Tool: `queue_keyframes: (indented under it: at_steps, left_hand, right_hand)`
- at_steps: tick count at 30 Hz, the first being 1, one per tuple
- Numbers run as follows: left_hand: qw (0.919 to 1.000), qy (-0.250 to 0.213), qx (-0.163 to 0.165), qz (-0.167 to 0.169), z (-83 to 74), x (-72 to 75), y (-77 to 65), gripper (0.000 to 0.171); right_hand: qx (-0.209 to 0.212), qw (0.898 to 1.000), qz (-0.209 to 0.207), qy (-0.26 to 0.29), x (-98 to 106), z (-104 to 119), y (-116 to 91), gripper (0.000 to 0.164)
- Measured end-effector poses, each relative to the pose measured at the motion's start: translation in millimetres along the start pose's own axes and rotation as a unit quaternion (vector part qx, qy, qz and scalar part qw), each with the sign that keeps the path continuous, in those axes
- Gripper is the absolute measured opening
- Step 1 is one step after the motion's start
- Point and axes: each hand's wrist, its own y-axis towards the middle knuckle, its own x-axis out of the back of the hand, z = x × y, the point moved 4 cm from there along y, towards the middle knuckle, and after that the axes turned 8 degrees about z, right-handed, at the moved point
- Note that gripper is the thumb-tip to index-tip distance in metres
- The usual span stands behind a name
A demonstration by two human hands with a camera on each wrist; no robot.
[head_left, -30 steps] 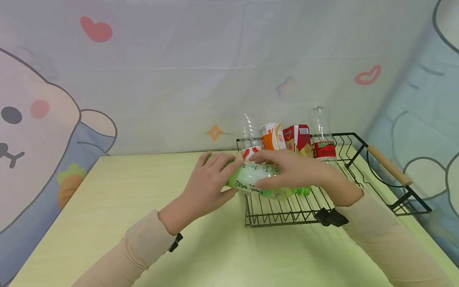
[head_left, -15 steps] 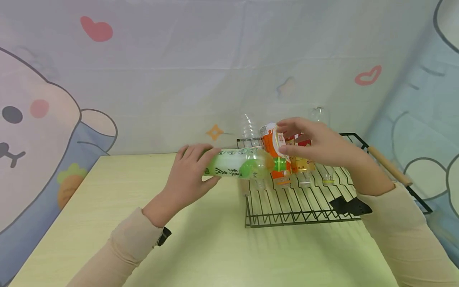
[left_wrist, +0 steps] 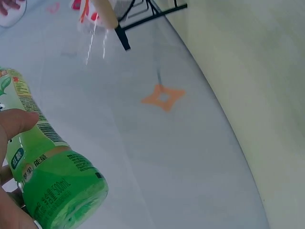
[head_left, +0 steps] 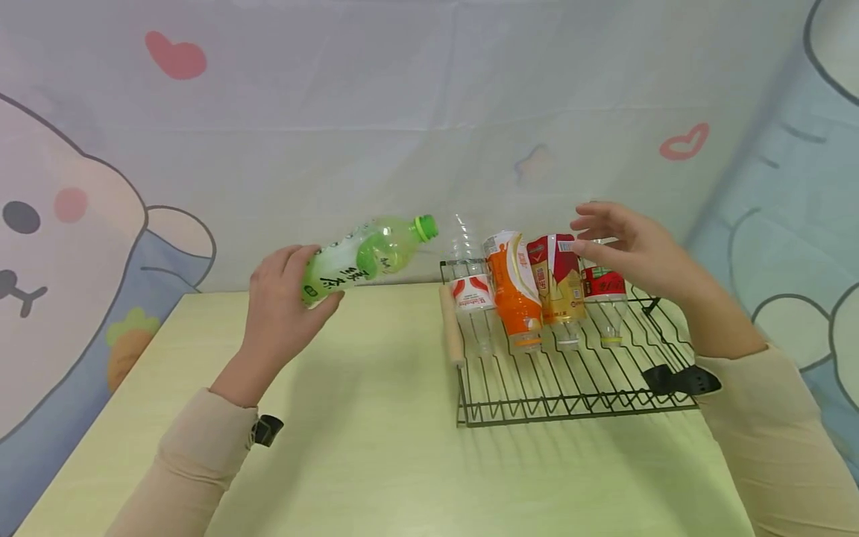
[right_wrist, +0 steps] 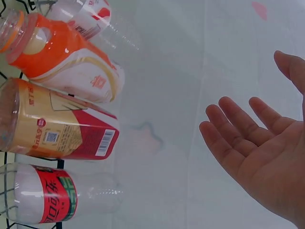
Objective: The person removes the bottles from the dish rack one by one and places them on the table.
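The green bottle [head_left: 361, 257], capped and white-labelled, was tilted in the air left of the wire rack [head_left: 537, 421], gripped near its base by the left hand [head_left: 278, 298]. The right hand [head_left: 634, 246], fingers loosely bent and holding nothing, partly hid the rightmost of 4 racked bottles [head_left: 606, 287]. The green bottle had shifted left within 0.5 s.

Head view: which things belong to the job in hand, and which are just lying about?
Likely part of the job:
green bottle, held in the left grip
right grip, holding nothing
wire rack
white-labelled bottle, orange bottle, red-and-gold bottle and red-labelled bottle, on the rack

Likely just surroundings:
table
cartoon backdrop
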Motion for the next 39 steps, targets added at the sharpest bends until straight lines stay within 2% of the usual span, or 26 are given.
queue_keyframes:
  at_steps: [5, 10, 15, 22, 29, 39]
  left_hand:
    - [0.9979, -0.028, 0.059, 0.002, 20.8, 13.4, 2.2, 0.058]
    - [0.9896, -0.065, 0.127, 0.016, 39.0, 22.0, -0.1, 0.064]
    - [0.9752, -0.107, 0.193, 0.012, 61.1, 24.9, -7.4, 0.069]
    - [0.9467, -0.164, 0.277, -0.006, 95.4, 24.2, -23.0, 0.074]
    - [0.929, -0.178, 0.324, -0.015, 118.9, 23.6, -35.3, 0.073]
    - [0.9083, -0.212, 0.36, -0.023, 139.1, 18.0, -51.6, 0.073]
  right_hand:
    - [-0.026, 1.0, -0.016, 0.006, 7.1, -22.6, 1.0, 0.06]
    - [-0.054, 0.998, -0.023, 0.022, 12.9, -43.1, 3.9, 0.063]
    - [-0.07, 0.996, -0.027, 0.037, 16.3, -58.2, 6.8, 0.069]
    - [-0.089, 0.994, -0.048, 0.05, 17.6, -81.3, 8.0, 0.073]
    - [-0.106, 0.99, -0.059, 0.069, 15.6, -103.8, 11.9, 0.075]
    - [-0.14, 0.986, -0.054, 0.073, 12.8, -129.3, 14.9, 0.082]
